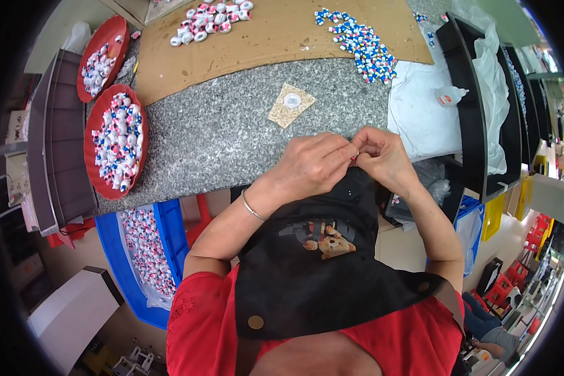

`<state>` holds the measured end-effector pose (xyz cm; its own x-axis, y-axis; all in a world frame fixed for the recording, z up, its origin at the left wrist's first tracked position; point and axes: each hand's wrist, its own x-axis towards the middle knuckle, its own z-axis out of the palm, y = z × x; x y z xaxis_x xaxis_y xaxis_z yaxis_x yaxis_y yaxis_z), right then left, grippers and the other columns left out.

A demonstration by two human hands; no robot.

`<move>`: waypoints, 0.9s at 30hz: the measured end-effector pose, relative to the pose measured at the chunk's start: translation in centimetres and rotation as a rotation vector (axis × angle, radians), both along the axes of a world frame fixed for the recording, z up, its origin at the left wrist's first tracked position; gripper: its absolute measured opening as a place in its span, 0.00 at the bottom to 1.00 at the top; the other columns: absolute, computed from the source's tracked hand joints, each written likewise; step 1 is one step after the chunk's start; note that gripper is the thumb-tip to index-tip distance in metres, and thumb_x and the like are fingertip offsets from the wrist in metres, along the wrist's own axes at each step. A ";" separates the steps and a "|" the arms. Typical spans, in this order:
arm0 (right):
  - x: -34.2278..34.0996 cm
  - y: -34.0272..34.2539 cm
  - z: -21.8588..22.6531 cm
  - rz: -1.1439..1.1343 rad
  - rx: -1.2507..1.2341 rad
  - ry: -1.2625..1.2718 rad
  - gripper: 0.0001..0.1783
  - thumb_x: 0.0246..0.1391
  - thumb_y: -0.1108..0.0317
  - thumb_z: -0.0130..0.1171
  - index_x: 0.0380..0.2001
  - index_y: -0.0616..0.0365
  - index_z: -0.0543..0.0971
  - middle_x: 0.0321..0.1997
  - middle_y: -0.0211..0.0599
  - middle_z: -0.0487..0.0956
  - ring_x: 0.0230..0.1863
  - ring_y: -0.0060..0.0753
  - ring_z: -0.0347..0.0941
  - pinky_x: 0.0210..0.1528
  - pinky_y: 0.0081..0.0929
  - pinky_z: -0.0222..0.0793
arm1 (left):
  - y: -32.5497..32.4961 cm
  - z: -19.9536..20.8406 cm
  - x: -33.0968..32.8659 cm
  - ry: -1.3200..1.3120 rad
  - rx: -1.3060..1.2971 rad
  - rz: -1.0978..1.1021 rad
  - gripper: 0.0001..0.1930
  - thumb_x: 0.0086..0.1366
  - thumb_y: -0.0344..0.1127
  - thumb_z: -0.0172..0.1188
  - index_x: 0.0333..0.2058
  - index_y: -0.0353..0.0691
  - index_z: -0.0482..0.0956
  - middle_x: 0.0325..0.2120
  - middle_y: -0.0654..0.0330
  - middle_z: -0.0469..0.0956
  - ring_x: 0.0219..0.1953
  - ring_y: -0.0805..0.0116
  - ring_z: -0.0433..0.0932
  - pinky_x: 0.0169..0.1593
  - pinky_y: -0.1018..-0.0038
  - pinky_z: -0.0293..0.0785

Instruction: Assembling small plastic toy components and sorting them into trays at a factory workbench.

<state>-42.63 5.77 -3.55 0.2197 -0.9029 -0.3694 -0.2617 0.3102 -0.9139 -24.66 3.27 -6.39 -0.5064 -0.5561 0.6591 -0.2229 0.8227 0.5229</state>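
— Hands, two, bare, fingertips meeting near the front edge of the counter [200,135]. Left hand [316,161]: fingers curled in, tips drawn to a pinch. Right hand [387,158]: thumb and forefinger bowed into a loop, tips closed. Item held between both: one small piece [354,158], red and pale, largely covered; full shape cannot be told.

— Step in hand?

— Entered as a judgement: close fingertip work on that single piece, perhaps joining or fitting. Next move seems to call for one hand steadying while the other presses or turns; a slip would likely drop it onto the black apron [307,276] just below.

— Edges and room?

— Counter: grey speckled granite, front edge beside the hands. Ahead, a tan speckled card [284,114] with a round white sticker. Beyond, a cardboard sheet [282,53] bearing blue-and-white pieces [370,56], right, and larger pink-and-white pieces [207,22], left. Far left, a red dish [89,147], filled. Right, a white sheet [420,125] with a small bottle [450,96], bounded by a black crate wall. Easiest travel, by estimate: leftward over granite, between card and dish; rightward, the crate wall limits reach.
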 end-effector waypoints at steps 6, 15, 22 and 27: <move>0.1 0.0 1.2 -0.088 0.107 -0.234 0.05 0.45 0.82 0.51 0.28 0.65 0.73 0.25 0.29 0.77 0.30 0.13 0.72 0.37 0.15 0.71 | -0.2 0.0 0.5 0.085 0.280 -0.023 0.11 0.44 0.23 0.62 0.31 0.38 0.77 0.25 0.59 0.77 0.25 0.64 0.77 0.25 0.76 0.73; 0.1 0.2 0.9 -0.010 0.055 -0.095 0.03 0.44 0.80 0.54 0.25 0.63 0.73 0.22 0.27 0.76 0.27 0.11 0.71 0.30 0.11 0.66 | 0.2 -0.2 0.4 0.084 0.160 -0.029 0.13 0.44 0.23 0.62 0.32 0.39 0.77 0.27 0.60 0.76 0.27 0.65 0.77 0.26 0.75 0.73; 0.7 0.7 -0.6 -0.064 -0.028 -0.032 0.04 0.43 0.80 0.54 0.25 0.62 0.72 0.19 0.22 0.71 0.23 0.08 0.65 0.25 0.11 0.62 | 0.5 -0.1 0.3 0.067 0.226 -0.033 0.13 0.45 0.23 0.63 0.32 0.39 0.77 0.27 0.60 0.76 0.27 0.65 0.77 0.27 0.74 0.73; 0.7 0.4 0.5 -0.047 0.021 -0.107 0.07 0.44 0.82 0.52 0.30 0.64 0.72 0.27 0.28 0.75 0.30 0.13 0.72 0.33 0.12 0.67 | 0.6 -0.7 0.6 0.115 0.366 -0.016 0.11 0.47 0.23 0.63 0.33 0.38 0.78 0.27 0.59 0.76 0.28 0.68 0.77 0.28 0.76 0.72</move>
